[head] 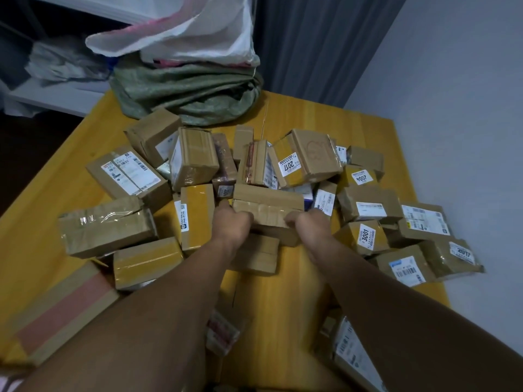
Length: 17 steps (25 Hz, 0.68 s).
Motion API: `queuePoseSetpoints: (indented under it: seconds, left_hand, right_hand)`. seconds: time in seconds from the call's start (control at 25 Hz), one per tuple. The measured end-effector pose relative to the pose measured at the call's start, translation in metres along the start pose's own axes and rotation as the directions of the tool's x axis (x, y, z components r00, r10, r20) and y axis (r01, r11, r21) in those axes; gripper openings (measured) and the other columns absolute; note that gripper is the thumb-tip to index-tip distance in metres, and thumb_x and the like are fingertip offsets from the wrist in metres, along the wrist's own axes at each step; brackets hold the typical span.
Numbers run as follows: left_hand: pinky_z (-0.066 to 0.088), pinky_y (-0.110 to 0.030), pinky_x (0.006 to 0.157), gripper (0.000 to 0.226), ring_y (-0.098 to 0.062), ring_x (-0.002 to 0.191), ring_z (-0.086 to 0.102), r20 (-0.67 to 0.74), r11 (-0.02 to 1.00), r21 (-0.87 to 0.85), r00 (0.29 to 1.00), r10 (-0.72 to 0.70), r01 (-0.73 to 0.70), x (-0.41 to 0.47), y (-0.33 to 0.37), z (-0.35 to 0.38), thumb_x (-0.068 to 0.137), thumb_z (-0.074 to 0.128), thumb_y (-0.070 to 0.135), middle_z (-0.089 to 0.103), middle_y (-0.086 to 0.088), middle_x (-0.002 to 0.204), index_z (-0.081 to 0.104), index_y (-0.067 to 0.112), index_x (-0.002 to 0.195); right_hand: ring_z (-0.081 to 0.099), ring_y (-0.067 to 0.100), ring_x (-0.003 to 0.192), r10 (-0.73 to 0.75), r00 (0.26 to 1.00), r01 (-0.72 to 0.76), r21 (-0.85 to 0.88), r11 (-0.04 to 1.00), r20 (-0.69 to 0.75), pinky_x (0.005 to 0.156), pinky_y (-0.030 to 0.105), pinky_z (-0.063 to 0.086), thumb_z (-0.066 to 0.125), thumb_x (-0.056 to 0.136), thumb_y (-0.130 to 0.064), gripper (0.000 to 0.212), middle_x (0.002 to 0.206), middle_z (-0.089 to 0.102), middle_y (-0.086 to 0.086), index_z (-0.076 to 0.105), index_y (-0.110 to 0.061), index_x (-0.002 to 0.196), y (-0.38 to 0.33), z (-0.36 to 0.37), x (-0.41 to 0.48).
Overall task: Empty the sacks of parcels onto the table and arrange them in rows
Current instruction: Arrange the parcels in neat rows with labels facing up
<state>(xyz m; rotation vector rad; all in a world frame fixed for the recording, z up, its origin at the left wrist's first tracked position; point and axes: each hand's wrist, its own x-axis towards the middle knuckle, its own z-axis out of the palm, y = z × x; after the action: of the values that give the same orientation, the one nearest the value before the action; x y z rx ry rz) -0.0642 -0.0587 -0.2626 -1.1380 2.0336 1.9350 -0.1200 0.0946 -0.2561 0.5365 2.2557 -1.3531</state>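
Left hand (pixel 232 222) and right hand (pixel 307 224) clasp the ends of a taped parcel (pixel 268 203) mid-heap on the tabletop (pixel 311 114), sacks (pixel 192 91) at twelve o'clock. The parcel looks stiff and light; end grips suit it.

Two bare hands and forearms.
The left hand (pixel 230 222) and the right hand (pixel 308 224) are shown uncovered. The left forearm (pixel 158 321), seen from 7 o'clock, and the right forearm (pixel 396 312), from 5 o'clock, are bare along all that is seen of them. A sliver of pale pink cloth (pixel 10 384) is glimpsed at 8 o'clock beside the left arm; whether it is worn cannot be told.
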Motion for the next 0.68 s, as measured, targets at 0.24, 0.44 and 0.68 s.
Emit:
queuePoseSetpoints:
  seconds: [0.24, 0.44, 0.68]
  left_hand:
    - [0.044, -0.047, 0.098, 0.055, -0.025, 0.113, 0.048, -0.056, 0.992, -0.128, 0.998, 0.016, -0.023, -0.056, 0.009, 0.009, 0.077, 0.061, 0.034, 0.046, -0.001, 0.129, 0.053, 0.031, 0.130]
    - [0.047, -0.053, 0.093, 0.063, -0.026, 0.107, 0.055, -0.075, 0.919, -0.393, 0.994, -0.074, 0.038, -0.129, 0.002, 0.024, 0.069, 0.055, 0.079, 0.057, -0.004, 0.119, 0.052, 0.034, 0.114]
    - [0.056, -0.042, 0.080, 0.045, -0.026, 0.105, 0.060, 0.008, 0.880, -0.474, 0.999, -0.045, 0.044, -0.224, -0.007, 0.039, 0.083, 0.057, 0.057, 0.065, -0.008, 0.113, 0.063, 0.029, 0.118]
  right_hand:
    - [0.057, 0.027, 0.105, -0.085, 0.994, 0.094, 0.134, 0.987, -0.075, 0.093, 0.051, 0.052, 0.061, 0.065, -0.059, 0.058, 0.122, 0.057, 0.006, 0.059, -0.026, 0.113, 0.001, -0.036, -0.041]
    - [0.054, 0.029, 0.119, -0.038, 0.996, 0.063, 0.367, 0.928, -0.076, 0.103, 0.057, 0.047, 0.058, 0.057, -0.087, 0.107, 0.131, 0.055, 0.001, 0.041, -0.026, 0.143, 0.017, -0.078, -0.102]
    - [0.054, 0.027, 0.111, -0.012, 0.999, 0.033, 0.413, 0.910, -0.053, 0.099, 0.053, 0.048, 0.071, 0.083, -0.049, 0.065, 0.125, 0.053, 0.005, 0.036, -0.020, 0.130, 0.049, -0.130, -0.144]
